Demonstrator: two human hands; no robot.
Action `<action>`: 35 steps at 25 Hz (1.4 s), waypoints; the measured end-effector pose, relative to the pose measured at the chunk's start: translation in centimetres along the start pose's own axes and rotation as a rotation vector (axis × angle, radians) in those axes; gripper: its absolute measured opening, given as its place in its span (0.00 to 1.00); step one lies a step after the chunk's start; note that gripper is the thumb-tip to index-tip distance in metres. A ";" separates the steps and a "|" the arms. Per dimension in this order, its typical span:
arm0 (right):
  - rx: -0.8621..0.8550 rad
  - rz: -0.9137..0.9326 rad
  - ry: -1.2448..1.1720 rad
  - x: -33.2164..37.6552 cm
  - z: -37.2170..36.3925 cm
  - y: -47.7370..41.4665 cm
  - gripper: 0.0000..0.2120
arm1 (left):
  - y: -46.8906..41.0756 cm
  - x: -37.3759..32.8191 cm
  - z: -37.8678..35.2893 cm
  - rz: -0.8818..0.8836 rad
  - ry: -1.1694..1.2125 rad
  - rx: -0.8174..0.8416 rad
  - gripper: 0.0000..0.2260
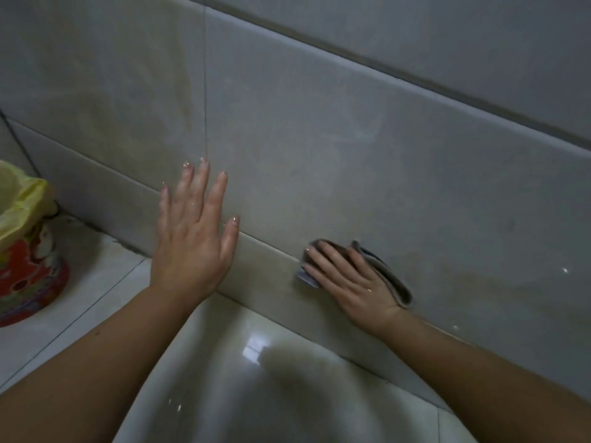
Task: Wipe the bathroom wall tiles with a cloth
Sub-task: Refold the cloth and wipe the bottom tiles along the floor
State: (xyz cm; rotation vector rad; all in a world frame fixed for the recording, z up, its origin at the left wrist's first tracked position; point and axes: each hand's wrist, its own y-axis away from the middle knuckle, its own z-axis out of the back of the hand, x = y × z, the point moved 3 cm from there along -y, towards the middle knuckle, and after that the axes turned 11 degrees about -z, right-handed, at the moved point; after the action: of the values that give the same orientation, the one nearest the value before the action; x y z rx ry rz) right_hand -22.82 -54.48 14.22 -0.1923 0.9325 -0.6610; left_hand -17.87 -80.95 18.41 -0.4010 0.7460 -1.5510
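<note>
Large pale grey wall tiles (319,139) fill most of the view, split by thin grout lines. My right hand (348,279) presses a grey cloth (396,286) flat against the low part of the wall, near the joint with the skirting tile (268,263). The cloth sticks out at my fingertips and along the far side of the hand. My left hand (195,235) lies flat on the wall to the left, fingers spread, holding nothing.
A colourful bin (28,276) lined with a yellow plastic bag (19,203) stands on the floor at the far left, in the corner. Glossy pale floor tiles (243,362) run below the wall and reflect light.
</note>
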 end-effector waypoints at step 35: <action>-0.143 -0.433 0.144 -16.7 4.4 17.7 0.26 | -1.4 -17.9 -1.7 -0.622 0.118 -0.065 0.26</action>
State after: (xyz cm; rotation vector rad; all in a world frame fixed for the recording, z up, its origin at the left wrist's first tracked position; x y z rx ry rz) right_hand -18.46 -31.00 20.66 -0.4882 1.0895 -1.0175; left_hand -17.62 -63.12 21.25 -0.6341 0.8068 -2.1497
